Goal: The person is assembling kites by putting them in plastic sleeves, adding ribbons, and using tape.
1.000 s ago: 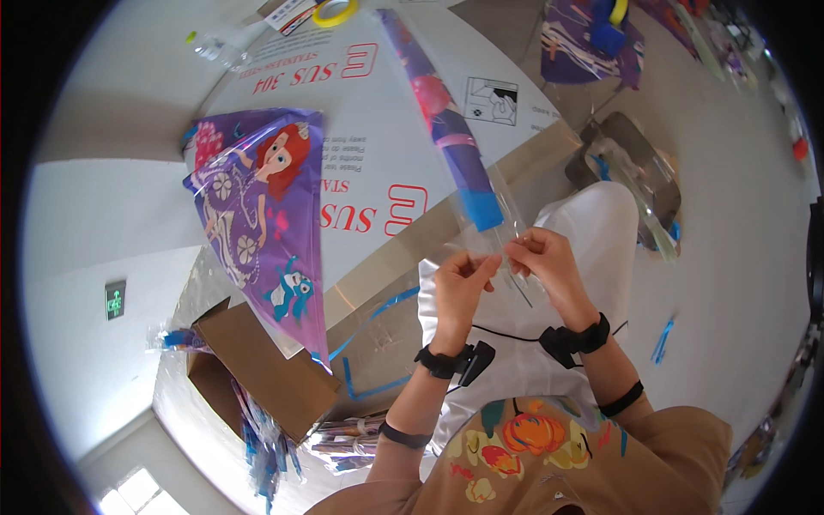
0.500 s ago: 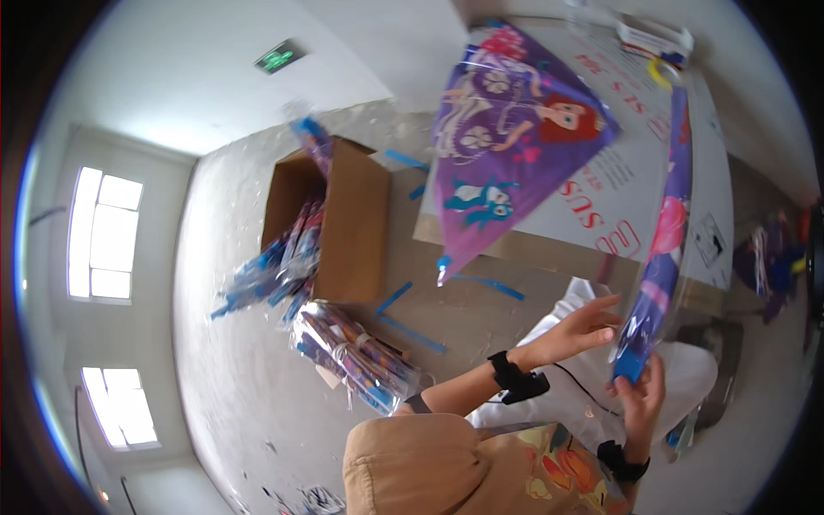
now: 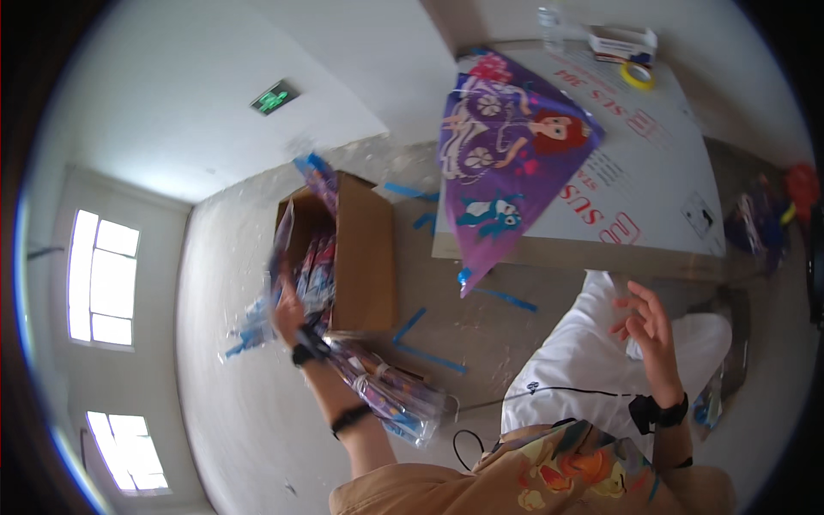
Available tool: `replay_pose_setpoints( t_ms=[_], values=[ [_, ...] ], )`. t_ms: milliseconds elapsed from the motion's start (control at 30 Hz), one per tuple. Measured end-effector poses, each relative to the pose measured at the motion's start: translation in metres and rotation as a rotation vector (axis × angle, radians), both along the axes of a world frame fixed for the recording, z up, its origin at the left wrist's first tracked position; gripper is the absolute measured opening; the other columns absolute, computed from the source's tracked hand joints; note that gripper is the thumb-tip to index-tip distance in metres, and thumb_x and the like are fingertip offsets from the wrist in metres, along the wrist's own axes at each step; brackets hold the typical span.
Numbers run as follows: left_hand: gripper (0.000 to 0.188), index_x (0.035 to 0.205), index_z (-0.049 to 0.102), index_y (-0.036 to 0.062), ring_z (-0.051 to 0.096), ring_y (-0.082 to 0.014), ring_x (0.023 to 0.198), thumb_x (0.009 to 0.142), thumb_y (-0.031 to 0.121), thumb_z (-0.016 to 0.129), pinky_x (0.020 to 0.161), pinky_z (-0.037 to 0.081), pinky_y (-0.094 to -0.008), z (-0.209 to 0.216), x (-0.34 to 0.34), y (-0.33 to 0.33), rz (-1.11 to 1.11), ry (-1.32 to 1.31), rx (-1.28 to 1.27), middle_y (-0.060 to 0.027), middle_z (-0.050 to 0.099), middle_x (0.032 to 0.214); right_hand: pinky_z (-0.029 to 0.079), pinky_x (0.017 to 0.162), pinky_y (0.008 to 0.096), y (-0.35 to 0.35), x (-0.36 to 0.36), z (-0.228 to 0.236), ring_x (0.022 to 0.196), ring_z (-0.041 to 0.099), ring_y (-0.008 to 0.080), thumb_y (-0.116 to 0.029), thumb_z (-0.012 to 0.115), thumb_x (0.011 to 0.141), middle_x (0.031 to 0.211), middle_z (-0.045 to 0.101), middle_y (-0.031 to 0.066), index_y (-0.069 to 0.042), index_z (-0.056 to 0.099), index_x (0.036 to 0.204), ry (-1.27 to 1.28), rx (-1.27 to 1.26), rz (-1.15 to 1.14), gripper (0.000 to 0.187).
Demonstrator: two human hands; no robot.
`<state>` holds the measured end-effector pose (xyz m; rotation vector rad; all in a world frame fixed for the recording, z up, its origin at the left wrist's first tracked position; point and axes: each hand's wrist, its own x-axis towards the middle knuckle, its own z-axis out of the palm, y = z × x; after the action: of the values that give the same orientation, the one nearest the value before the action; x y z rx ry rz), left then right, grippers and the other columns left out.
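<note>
My left hand (image 3: 289, 313) is stretched out to the carton on the left, blurred, its fingers closed round a wrapped folded kite (image 3: 281, 240) that points up along the carton's opening. The cardboard carton (image 3: 365, 257) lies on its side, with several wrapped kites (image 3: 318, 270) inside and spilling out. My right hand (image 3: 650, 330) hangs above my white-trousered leg, fingers spread, holding nothing. Ahead of it a purple kite (image 3: 506, 146) with a printed princess lies spread out, its tip over the near edge of a white printed board (image 3: 678, 193).
A yellow tape roll (image 3: 637, 75), a small white box (image 3: 620, 45) and a clear bottle (image 3: 550, 30) stand at the board's far end. Bundled kites (image 3: 386, 390) lie near my left forearm. Blue strips (image 3: 429, 354) are on the floor. Colourful items (image 3: 760, 223) sit at the right.
The wrapped kite has gone from my right hand, over my legs, to the carton in my left hand. My left arm has swung far left; my right hand has opened and risen.
</note>
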<state>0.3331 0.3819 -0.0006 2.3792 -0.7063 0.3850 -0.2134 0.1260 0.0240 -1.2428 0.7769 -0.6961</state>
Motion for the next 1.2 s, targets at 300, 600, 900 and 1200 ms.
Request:
replay_pose_setpoints(
  t_ms=[300,600,900,1200],
  values=[
    [0.029,0.11,0.06,0.0012,0.061,-0.0204,0.094,0.083,0.007,0.066,0.078,0.051,-0.0333,-0.171,-0.125,-0.148,-0.283,0.294,-0.313,-0.0099,0.063,0.103,0.045,0.071,0.0258,0.008,-0.07,-0.028,0.081,0.061,0.0153,-0.016,0.053,0.094,0.11,0.061,0.0104,-0.004,0.047,0.129,0.195,0.087,-0.42,0.038],
    [0.06,0.134,0.043,-0.0025,0.053,-0.0385,0.106,0.078,0.004,0.061,0.083,0.054,-0.0362,-0.164,-0.245,-0.358,-0.78,-0.269,0.586,-0.0205,0.052,0.114,0.048,0.074,0.0243,0.014,-0.101,-0.039,0.085,0.063,0.0136,-0.009,0.06,0.09,0.104,0.063,0.0093,-0.003,0.048,0.123,0.158,0.095,-0.476,0.035],
    [0.025,0.098,0.061,0.0079,0.06,-0.0341,0.086,0.074,0.001,0.055,0.069,0.051,-0.0448,-0.095,-0.258,-0.33,-0.847,-0.177,0.341,-0.0117,0.059,0.09,0.05,0.083,0.0292,-0.025,-0.083,-0.066,0.105,0.059,0.0163,-0.014,0.06,0.093,0.12,0.056,0.0101,0.0,0.043,0.13,-0.11,0.258,-0.447,0.043],
    [0.044,0.119,0.059,0.0086,0.058,-0.0306,0.089,0.074,0.006,0.063,0.076,0.049,-0.0423,-0.007,-0.349,-0.16,-1.178,0.011,0.507,-0.0107,0.058,0.096,0.05,0.082,0.0305,-0.122,0.001,-0.082,0.094,0.062,0.0151,-0.016,0.068,0.09,0.108,0.064,0.0066,0.0,0.059,0.118,-0.338,0.451,-0.682,0.033]
  ],
)
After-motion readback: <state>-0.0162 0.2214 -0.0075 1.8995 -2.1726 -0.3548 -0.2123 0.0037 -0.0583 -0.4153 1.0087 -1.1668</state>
